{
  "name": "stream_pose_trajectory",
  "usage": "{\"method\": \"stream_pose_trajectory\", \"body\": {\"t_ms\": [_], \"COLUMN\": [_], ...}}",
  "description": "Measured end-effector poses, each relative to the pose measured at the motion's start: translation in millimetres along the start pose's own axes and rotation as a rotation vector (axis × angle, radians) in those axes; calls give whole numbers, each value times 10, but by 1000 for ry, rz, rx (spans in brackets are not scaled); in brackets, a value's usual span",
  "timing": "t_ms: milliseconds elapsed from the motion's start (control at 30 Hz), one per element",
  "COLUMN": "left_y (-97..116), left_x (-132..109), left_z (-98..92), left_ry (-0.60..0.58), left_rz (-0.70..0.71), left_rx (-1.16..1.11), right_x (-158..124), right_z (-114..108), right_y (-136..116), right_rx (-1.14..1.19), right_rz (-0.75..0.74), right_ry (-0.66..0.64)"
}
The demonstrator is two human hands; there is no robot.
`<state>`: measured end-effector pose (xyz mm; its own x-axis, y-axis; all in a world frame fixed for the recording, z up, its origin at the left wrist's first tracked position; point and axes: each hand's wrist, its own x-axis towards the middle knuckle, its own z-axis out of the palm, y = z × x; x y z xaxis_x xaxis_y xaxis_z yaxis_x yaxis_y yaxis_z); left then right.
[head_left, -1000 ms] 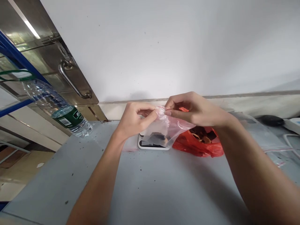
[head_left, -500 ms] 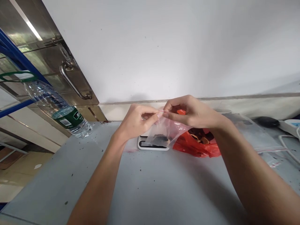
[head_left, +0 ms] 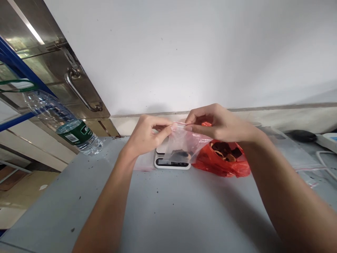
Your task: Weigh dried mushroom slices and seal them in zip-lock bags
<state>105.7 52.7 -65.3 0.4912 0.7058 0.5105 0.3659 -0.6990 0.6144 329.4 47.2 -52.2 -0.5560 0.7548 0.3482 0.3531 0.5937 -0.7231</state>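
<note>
Clear zip bag hangs over the scale, left of the red bag; contact with scale not discernible. Dark contents at its bottom. Judged light, limp, slippery film; best gripped at the red-lined top edge, near the ends. Left hand pinches that edge's left end, thumb against forefinger; right hand pinches farther right. Both wrists bent, forearms angling inward from the near side.

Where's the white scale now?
Just below centre in the head view, the scale sits on the table, partly behind the held clear bag, left of the red bag.
</note>
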Motion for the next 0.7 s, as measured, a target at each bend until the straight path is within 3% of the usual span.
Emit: {"method": "stream_pose_trajectory", "body": {"t_ms": [100, 333, 567, 700], "left_y": [-5, -29, -47, -70], "left_x": [-1, 1, -4, -8], "left_z": [19, 4, -27, -76], "left_ry": [16, 68, 63, 89], "left_rz": [1, -8, -23, -7], "left_rx": [-16, -32, -11, 3], "right_x": [-3, -4, 10, 9], "right_z": [-10, -46, -64, -81], "right_y": [1, 26, 109, 132], "right_rx": [-30, 4, -52, -38], "right_rz": [-49, 67, 19, 61], "right_ry": [-4, -63, -2, -52]}}
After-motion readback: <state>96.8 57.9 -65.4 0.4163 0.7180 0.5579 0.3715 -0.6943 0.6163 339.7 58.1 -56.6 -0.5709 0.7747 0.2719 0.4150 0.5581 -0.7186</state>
